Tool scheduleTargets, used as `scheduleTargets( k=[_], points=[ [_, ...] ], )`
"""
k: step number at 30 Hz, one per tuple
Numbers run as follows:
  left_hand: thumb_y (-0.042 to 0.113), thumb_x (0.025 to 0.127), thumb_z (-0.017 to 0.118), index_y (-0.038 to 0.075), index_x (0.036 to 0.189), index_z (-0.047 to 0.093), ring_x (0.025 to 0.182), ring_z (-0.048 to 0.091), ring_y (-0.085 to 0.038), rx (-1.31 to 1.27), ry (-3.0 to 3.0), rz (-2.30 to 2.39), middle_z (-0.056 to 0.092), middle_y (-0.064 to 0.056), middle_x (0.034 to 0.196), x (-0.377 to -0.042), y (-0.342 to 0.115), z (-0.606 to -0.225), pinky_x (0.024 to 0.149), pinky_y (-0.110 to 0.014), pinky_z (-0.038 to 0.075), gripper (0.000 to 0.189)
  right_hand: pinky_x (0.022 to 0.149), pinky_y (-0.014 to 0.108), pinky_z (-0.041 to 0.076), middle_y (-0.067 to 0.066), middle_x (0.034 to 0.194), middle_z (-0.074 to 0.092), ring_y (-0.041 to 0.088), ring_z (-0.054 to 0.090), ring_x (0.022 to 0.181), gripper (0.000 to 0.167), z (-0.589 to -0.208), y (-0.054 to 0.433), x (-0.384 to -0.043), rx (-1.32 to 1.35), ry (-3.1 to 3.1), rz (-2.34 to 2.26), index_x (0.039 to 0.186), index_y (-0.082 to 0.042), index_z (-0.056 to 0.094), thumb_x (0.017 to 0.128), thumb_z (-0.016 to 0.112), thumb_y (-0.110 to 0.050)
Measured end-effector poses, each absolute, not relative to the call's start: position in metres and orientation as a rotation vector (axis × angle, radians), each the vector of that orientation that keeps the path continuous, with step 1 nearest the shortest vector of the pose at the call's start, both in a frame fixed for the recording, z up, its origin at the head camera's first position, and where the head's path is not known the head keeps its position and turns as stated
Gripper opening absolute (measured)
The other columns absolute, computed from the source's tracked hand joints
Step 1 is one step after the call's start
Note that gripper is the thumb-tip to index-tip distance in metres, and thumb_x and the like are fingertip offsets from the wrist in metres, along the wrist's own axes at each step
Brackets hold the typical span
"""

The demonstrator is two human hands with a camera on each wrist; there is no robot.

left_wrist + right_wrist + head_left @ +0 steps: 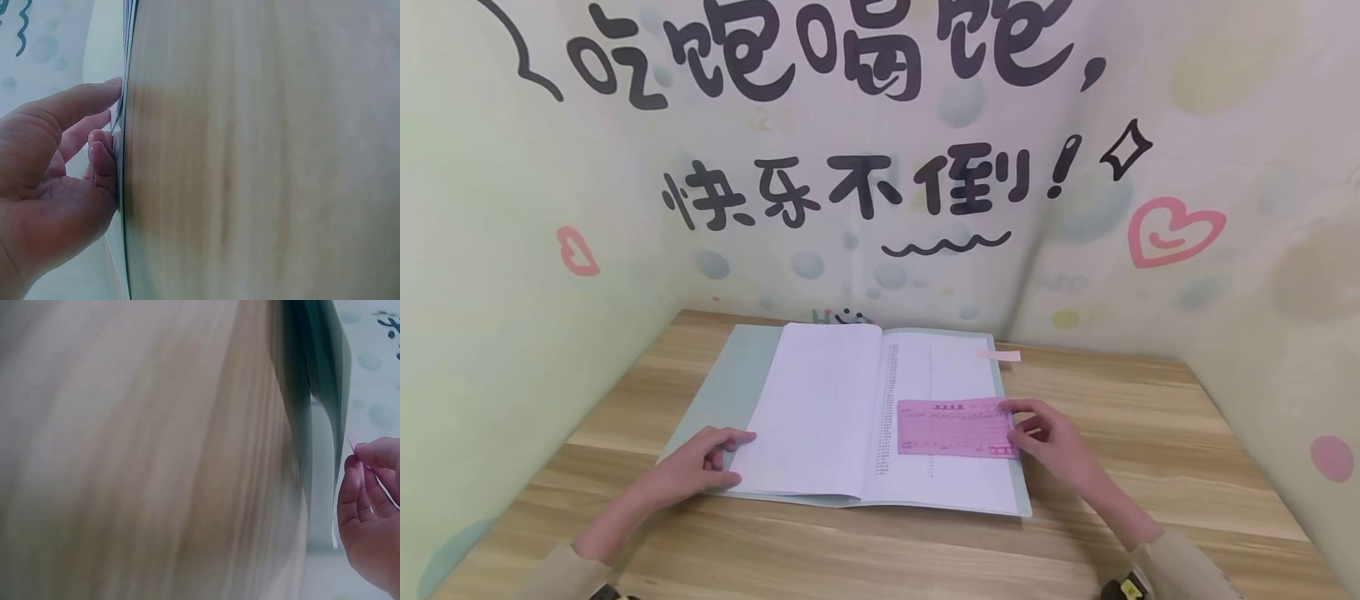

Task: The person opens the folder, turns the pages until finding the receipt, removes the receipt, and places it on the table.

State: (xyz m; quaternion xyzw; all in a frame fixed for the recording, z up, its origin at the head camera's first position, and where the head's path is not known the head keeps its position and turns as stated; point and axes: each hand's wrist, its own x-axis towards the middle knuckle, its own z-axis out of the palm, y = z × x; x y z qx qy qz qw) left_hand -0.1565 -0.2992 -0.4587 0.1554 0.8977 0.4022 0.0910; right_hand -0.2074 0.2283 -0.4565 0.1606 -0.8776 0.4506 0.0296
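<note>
An open pale blue-green folder [730, 362] lies on the table with white pages [820, 400] spread inside; the right-hand page carries a column of small print. My left hand [703, 462] touches the left page's outer edge with thumb and index finger, its other fingers bent. In the left wrist view that hand [59, 169] rests against the page and cover edge. Over the right page is a pink receipt [955, 429] with printed lines. My right hand [1052, 437] pinches its right edge; in the right wrist view the hand [372, 506] has a thin pink edge between thumb and fingers.
A pale pink tab [1000, 356] sticks out from the folder's upper right edge. The wood-grain table [1112, 408] meets a printed wall [850, 275] behind and walls at both sides. Dark bands with yellow marks show near both sleeves.
</note>
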Motion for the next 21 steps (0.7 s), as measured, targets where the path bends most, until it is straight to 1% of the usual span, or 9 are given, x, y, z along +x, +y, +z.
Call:
scheduleTargets(
  k=[3, 10, 15, 21],
  points=[
    [0.017, 0.085, 0.076, 0.002, 0.136, 0.055, 0.081, 0.041, -0.007, 0.465, 2.669, 1.199, 0.049, -0.012, 0.111, -0.156, -0.299, -0.459, 0.069, -0.019, 0.039, 0.057, 0.074, 0.021, 0.054, 0.017, 0.118, 0.066, 0.015, 0.066, 0.088, 0.039, -0.457, 0.239, -0.209, 0.517, -2.669, 1.363, 0.127, -0.006, 0.061, 0.090, 0.067, 0.000],
    [0.017, 0.084, 0.076, 0.002, 0.135, 0.056, 0.079, 0.041, -0.006, 0.483, 2.673, 1.211, 0.048, -0.012, 0.110, -0.156, -0.299, -0.459, 0.068, -0.019, 0.039, 0.057, 0.073, 0.018, 0.054, 0.020, 0.118, 0.064, 0.001, 0.064, 0.084, 0.041, -0.456, 0.266, -0.213, 0.480, -2.641, 1.279, 0.127, -0.004, 0.061, 0.087, 0.069, 0.003],
    [0.017, 0.084, 0.076, 0.002, 0.135, 0.056, 0.079, 0.041, -0.005, 0.483, 2.677, 1.212, 0.049, -0.012, 0.110, -0.157, -0.299, -0.460, 0.068, -0.019, 0.039, 0.057, 0.072, 0.016, 0.053, 0.023, 0.121, 0.063, -0.002, 0.062, 0.083, 0.044, -0.453, 0.285, -0.216, 0.451, -2.633, 1.239, 0.128, -0.002, 0.060, 0.085, 0.070, 0.003],
    [0.018, 0.084, 0.076, 0.003, 0.135, 0.056, 0.079, 0.041, -0.005, 0.483, 2.672, 1.210, 0.048, -0.012, 0.110, -0.158, -0.300, -0.461, 0.068, -0.019, 0.040, 0.057, 0.071, 0.017, 0.052, 0.025, 0.126, 0.061, -0.004, 0.060, 0.084, 0.045, -0.453, 0.310, -0.220, 0.396, -2.738, 1.165, 0.132, -0.004, 0.057, 0.089, 0.069, -0.003]
  ],
)
